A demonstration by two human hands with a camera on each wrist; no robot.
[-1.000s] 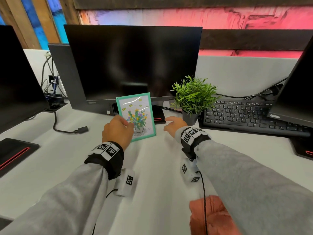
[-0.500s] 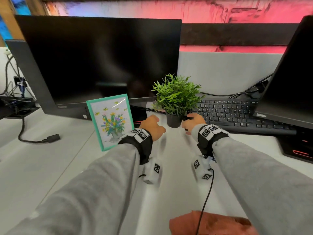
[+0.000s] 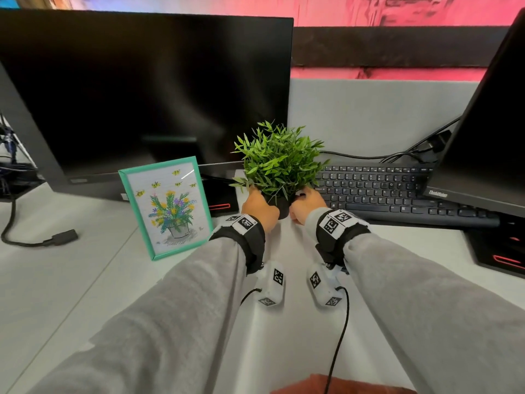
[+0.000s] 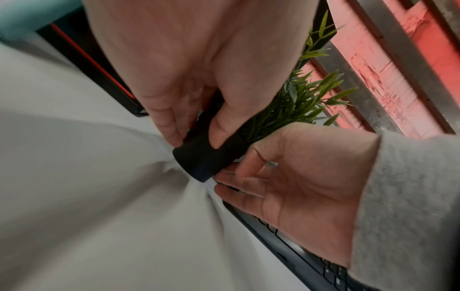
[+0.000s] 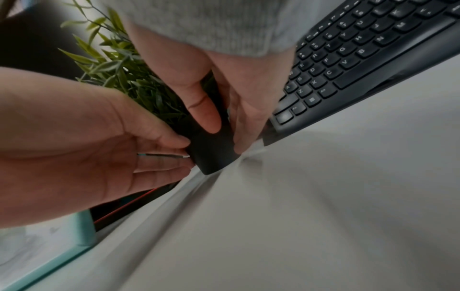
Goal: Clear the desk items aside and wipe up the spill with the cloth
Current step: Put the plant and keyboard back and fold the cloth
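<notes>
Both hands have closed in on the potted plant [image 3: 279,166] since half a second ago, when they were only reaching its black pot [image 4: 204,157]. Now the left hand [image 3: 260,207] and right hand [image 3: 308,204] clasp that pot from either side, thumbs and fingers wrapped around it. It sits on the white desk [image 3: 71,280] between the green picture frame [image 3: 166,207] and the black keyboard [image 3: 397,191]. An orange cloth [image 3: 341,385] lies at the near edge.

plant [image 3: 279,163]: green, black pot, upright | cloth [image 3: 341,385]: orange, near edge
</notes>
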